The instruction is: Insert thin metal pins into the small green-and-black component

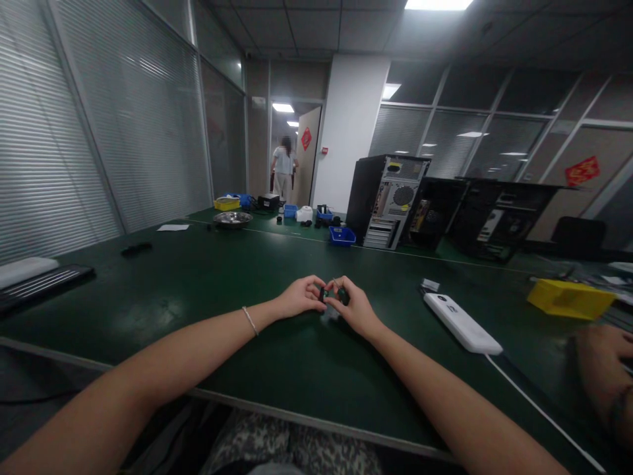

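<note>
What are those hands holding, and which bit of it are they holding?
The left hand pinches a small dark piece by its left side, between its fingers. The right hand holds another dark thing; where exactly is too small to tell.

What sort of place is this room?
Probably an electronics workroom in an office: computer cases stand on a green tabletop, a blue bin sits beside them, and slatted blinds line one side.

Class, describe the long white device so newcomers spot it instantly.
On the big green table, find the wearer's right hand. Farther right, short of the yellow container, lies the long white device, slanted. Unlike that yellow neighbour, it is slim and trails a white cable.
</note>
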### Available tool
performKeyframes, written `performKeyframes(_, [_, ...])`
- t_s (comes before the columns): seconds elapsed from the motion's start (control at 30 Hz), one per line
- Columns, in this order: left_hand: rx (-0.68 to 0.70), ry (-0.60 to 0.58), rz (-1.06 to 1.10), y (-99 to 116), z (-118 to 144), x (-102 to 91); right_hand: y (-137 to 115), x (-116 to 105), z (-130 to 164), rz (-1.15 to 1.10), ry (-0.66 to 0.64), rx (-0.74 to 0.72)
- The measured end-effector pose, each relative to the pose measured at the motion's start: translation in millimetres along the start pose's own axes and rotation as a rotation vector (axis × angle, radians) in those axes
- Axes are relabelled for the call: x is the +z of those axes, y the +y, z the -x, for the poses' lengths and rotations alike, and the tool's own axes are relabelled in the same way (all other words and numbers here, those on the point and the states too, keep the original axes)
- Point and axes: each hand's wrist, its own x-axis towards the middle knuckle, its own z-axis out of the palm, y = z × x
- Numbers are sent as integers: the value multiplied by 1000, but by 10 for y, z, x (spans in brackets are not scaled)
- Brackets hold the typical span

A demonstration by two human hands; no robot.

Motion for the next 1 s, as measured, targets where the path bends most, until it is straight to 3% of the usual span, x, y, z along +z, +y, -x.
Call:
performKeyframes(0.63, [35, 169, 166, -27, -9, 30, -18, 178, -17, -113, 45, 124])
performKeyframes(1.0, [6, 191, 394, -6, -3, 77, 5, 155, -4, 85, 61, 79])
